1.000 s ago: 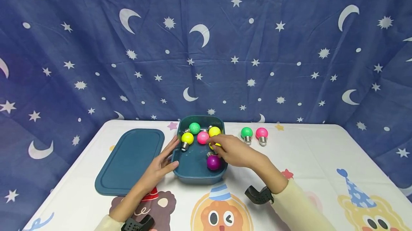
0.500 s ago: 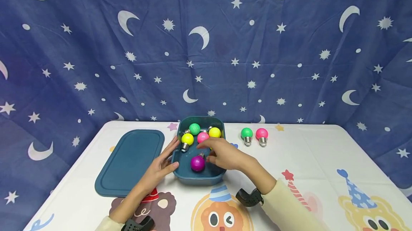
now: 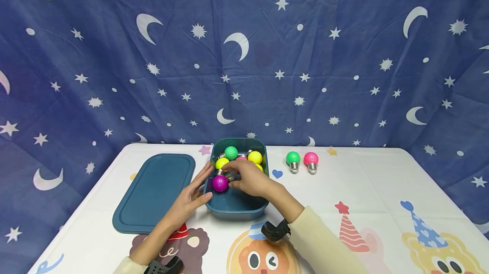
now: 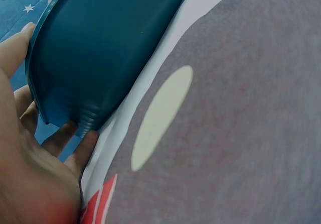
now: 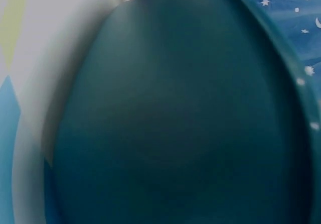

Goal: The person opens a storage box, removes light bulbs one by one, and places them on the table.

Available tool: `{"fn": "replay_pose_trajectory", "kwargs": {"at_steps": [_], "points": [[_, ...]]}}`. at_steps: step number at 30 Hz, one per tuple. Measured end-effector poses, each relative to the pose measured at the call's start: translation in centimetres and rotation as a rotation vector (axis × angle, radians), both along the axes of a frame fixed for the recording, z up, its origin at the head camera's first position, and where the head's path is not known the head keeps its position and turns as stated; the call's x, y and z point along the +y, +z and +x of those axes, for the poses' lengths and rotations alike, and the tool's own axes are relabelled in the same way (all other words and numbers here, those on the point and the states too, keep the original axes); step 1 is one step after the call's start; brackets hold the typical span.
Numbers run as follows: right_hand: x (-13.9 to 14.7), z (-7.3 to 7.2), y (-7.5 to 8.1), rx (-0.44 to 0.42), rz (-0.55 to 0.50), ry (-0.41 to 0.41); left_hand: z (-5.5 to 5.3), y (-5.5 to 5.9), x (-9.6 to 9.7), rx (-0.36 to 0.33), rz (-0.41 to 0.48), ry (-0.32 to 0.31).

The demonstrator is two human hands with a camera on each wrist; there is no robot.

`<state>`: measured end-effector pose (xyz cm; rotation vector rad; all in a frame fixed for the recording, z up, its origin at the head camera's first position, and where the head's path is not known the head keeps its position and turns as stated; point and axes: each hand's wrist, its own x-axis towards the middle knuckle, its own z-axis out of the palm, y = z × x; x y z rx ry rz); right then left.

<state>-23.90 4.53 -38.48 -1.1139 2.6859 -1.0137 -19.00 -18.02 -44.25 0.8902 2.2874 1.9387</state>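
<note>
Inside a dark teal plastic box (image 3: 237, 213), a purple light bulb (image 3: 220, 183) lies at the left wall, its metal base pointing right. My right hand (image 3: 250, 177) reaches in over that base, thumb beside the bulb; whether the fingers close on it is hidden. A yellow bulb (image 3: 222, 163) lies just behind the purple one. Further back are a green textured bulb (image 3: 231, 152), a partly covered pink bulb (image 3: 241, 158) and another yellow bulb (image 3: 255, 157). My left hand (image 3: 187, 197) rests with extended fingers against the box's left side, touching its wall (image 4: 100, 43).
A teal lid (image 3: 154, 193) lies flat left of the box. To the right, a green bulb (image 3: 293, 157) and a pink bulb (image 3: 311, 158) lie on the cartoon-printed tablecloth (image 3: 336, 189). A blue star-patterned curtain (image 3: 267, 53) hangs behind the table.
The purple bulb has moved from the box's right side to its left wall, its base turning rightward. My right hand has moved left along with it. The left hand has stayed in place.
</note>
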Motion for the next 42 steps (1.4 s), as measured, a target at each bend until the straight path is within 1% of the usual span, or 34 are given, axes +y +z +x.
{"fn": "replay_pose_trajectory", "kwargs": {"at_steps": [7, 20, 26, 29, 34, 37, 42], "points": [[-0.7, -0.1, -0.5, -0.018, 0.024, -0.018, 0.2, -0.1, 0.3, 0.004, -0.009, 0.005], [-0.6, 0.1, -0.6, -0.058, 0.059, 0.005, 1.0, 0.0, 1.0, 0.009, -0.011, 0.015], [-0.6, 0.3, -0.9, -0.134, 0.069, 0.005, 1.4, 0.0, 1.2, 0.005, 0.000, 0.018], [-0.5, 0.5, -1.0, -0.154, 0.074, 0.010, 1.7, 0.0, 1.3, 0.008, -0.001, 0.022], [-0.3, 0.9, -0.8, -0.148, 0.085, 0.012, 2.1, -0.2, 1.3, 0.014, -0.004, 0.032], [0.0, 1.2, -0.6, -0.122, 0.083, 0.002, 2.4, -0.2, 1.3, 0.011, 0.004, 0.033], [1.0, 1.9, 0.2, -0.077, 0.025, -0.037, 2.9, -0.1, 1.5, 0.022, -0.002, 0.043]]}}
